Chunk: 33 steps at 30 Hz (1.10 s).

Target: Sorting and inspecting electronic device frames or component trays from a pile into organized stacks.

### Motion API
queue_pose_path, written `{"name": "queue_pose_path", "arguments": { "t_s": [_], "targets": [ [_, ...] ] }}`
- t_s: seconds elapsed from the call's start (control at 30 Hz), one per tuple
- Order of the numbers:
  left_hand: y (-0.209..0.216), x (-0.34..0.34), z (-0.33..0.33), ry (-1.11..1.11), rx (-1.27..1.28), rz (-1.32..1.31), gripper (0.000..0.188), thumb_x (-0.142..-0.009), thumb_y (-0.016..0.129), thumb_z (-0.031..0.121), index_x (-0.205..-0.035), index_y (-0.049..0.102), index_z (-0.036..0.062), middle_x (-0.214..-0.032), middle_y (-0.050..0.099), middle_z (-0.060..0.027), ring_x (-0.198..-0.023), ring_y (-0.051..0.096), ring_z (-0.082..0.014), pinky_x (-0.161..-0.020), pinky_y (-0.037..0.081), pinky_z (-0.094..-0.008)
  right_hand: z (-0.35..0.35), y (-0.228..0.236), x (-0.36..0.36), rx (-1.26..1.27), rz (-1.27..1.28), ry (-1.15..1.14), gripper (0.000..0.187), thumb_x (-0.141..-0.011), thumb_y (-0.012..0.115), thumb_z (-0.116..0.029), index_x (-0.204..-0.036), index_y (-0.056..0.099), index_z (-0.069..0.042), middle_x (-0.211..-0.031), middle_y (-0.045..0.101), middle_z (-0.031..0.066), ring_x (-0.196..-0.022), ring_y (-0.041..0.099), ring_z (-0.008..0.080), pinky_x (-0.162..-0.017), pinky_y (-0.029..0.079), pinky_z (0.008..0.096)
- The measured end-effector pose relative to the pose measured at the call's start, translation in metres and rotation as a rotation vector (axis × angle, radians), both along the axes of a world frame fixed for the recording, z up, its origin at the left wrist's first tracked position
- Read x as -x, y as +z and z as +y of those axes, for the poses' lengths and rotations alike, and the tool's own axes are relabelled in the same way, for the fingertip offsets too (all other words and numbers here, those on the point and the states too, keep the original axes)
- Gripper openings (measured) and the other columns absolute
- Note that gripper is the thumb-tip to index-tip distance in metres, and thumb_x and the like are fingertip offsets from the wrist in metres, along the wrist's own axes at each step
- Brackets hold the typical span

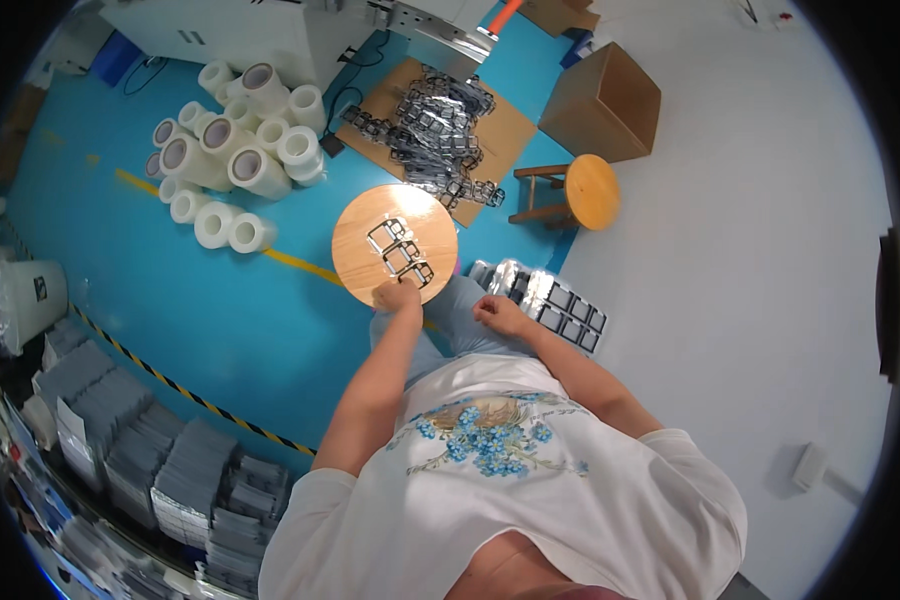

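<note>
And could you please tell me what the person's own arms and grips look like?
Both arms are bare below the short sleeves of a white T-shirt printed with blue flowers. The left grip and right grip are ungloved; no watch, bracelet or cable shows on either. Any rings are too small to tell.

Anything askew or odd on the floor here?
Beyond the round wooden top, black frame strips lie in a jumbled heap on flattened cardboard, unlike the neater frame stack near the person's right hand. Too small to judge damage.
</note>
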State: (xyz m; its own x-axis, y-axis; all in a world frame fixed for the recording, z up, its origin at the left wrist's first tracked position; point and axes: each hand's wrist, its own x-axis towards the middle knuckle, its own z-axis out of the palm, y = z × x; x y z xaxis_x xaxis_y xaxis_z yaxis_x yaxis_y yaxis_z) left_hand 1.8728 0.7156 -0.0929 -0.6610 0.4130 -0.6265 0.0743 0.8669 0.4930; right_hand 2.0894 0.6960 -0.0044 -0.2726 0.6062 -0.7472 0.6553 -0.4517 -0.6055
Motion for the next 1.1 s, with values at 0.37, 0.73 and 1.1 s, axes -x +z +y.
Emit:
{"name": "queue_pose_path", "arguments": {
  "t_s": [0.37, 0.73, 1.1],
  "targets": [
    [-0.116, 0.002, -0.007, 0.294, -0.087, -0.168, 0.019, -0.079, 0.067, 0.004, -0.096, 0.065, -0.0020, -0.079, 0.063, -0.0110, -0.065, 0.061, -0.0196, -0.054, 0.048, -0.0351, 0.066, -0.024, -0.050, -0.056, -0.025, 0.405, 0.023, -0.092, 0.065, -0.024, -0.100, 0.069, -0.002, -0.088, 0.070, 0.0068, -0.080, 0.064, 0.0143, -0.077, 0.052, 0.0300],
    [-0.032, -0.003, 0.005, 0.441, -0.078, -0.664, 0.016, -0.088, 0.066, 0.009, -0.103, 0.060, 0.0085, -0.082, 0.056, -0.0033, -0.065, 0.052, -0.0127, -0.052, 0.042, -0.0269, 0.116, -0.050, -0.083, -0.007, 0.054, 0.452, 0.021, -0.091, 0.065, -0.023, -0.098, 0.069, -0.005, -0.091, 0.071, 0.0072, -0.083, 0.065, 0.0172, -0.079, 0.052, 0.0323],
    [-0.045, 0.012, 0.004, 0.479, 0.005, -0.627, 0.023, -0.084, 0.068, 0.014, -0.105, 0.062, 0.0048, -0.095, 0.059, -0.0087, -0.078, 0.059, -0.0186, -0.069, 0.055, -0.0309, 0.129, 0.020, -0.085, -0.510, -0.437, 0.078, 0.020, -0.086, 0.063, -0.025, -0.089, 0.068, -0.006, -0.081, 0.069, 0.0158, -0.078, 0.068, 0.0332, -0.072, 0.054, 0.0417]
  ]
}}
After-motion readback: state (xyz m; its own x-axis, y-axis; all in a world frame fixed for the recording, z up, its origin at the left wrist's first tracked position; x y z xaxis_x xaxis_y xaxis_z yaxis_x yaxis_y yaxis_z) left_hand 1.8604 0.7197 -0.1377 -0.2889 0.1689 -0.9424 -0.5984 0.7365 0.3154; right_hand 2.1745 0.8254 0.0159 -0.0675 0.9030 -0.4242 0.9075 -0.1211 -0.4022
